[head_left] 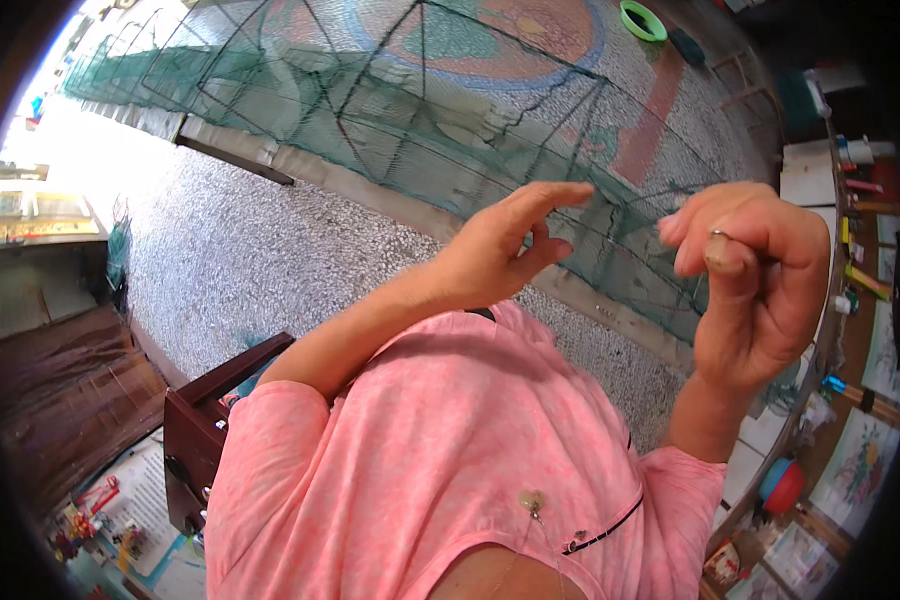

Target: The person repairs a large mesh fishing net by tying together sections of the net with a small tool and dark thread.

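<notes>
My left hand is raised in front of my chest, its index finger stretched out and its thumb held apart below. Nothing shows between them. Higher and closer on the right, my right hand is curled, thumb pressed to the bent index finger. A tiny shiny metal piece shows at that pinch; its kind is too small to make out. Behind both hands a long green net stretches over a thin dark frame. I cannot see whether either hand is joined to it by a thread.
Speckled terrazzo floor lies under the net, with a coloured round pattern at the far side. A light green basin stands far right. To my left is a dark red wooden piece of furniture. A red and blue ball sits among clutter at right.
</notes>
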Demonstrator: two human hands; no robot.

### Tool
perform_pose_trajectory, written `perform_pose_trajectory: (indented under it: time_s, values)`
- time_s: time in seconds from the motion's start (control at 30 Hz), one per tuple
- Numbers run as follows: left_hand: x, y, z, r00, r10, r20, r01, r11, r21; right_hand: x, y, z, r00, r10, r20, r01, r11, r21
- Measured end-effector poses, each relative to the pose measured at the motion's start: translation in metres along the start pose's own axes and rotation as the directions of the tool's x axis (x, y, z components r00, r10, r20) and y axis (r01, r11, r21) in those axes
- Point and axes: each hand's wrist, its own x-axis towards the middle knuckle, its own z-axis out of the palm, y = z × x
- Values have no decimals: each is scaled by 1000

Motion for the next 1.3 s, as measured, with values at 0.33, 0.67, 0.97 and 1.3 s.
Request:
perform_pose_trajectory:
  time_s: [0.33, 0.67, 0.97, 1.3]
  values:
    - [2, -5, -15, 996, -40, 83, 24, 984, 178, -42, 48, -77, 657, 750, 68, -674, 626, -391]
    - [-19, -22, -15, 987, 98, 124, -133, 938, 320, -40, 61, -39, 897, 344, 279, -249, 913, -324]
    - [-21, -30, -6, 994, 112, 3, -106, 932, 347, -32, 92, 4, 908, 151, 391, 56, 881, -469]
    - [-19, -50, 10, 972, 189, -142, -131, 931, 339, -28, 113, 31, 884, 62, 463, 78, 958, -275]
